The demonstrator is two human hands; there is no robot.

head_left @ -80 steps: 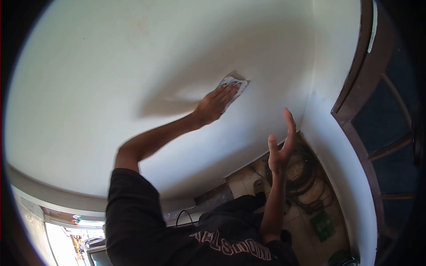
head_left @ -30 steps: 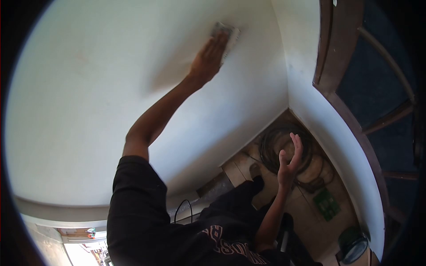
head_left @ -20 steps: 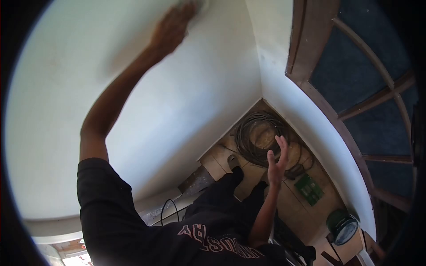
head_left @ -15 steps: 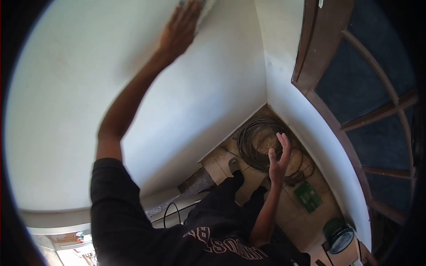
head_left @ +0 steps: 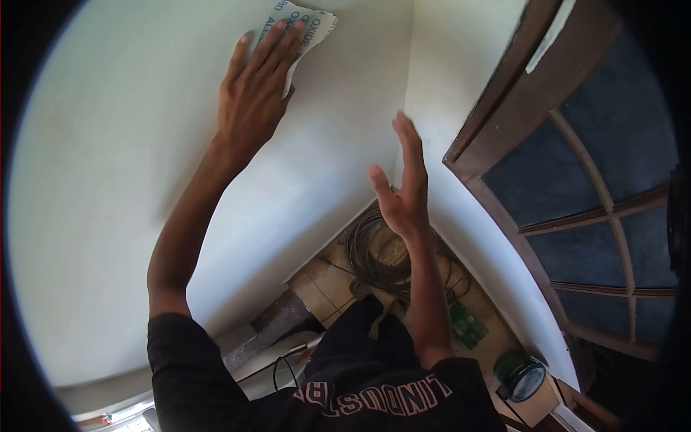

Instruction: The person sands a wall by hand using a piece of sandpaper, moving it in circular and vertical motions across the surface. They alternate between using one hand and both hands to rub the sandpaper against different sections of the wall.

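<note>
My left hand [head_left: 253, 101] is up on the white wall [head_left: 288, 187], holding a sheet of sandpaper [head_left: 317, 25] flat against it. Blue print with the word "OXIDE" shows on the sheet's pale back. The fingers lie stretched over the paper, and the palm side is hidden. Lower and to the right, my right hand [head_left: 405, 183] is raised in front of the wall corner with nothing in it. Its thumb stands apart from the extended fingers.
A coil of cable [head_left: 371, 248] lies on the tiled floor in the corner. Near it are a green box [head_left: 466, 327] and a dark green bucket [head_left: 522, 378]. On the right stands a brown wooden frame with dark panes [head_left: 547, 180].
My left hand has moved down and left on the wall, bringing more of the sandpaper into view. My right hand has risen and shifted left. The camera view has tilted slightly.
</note>
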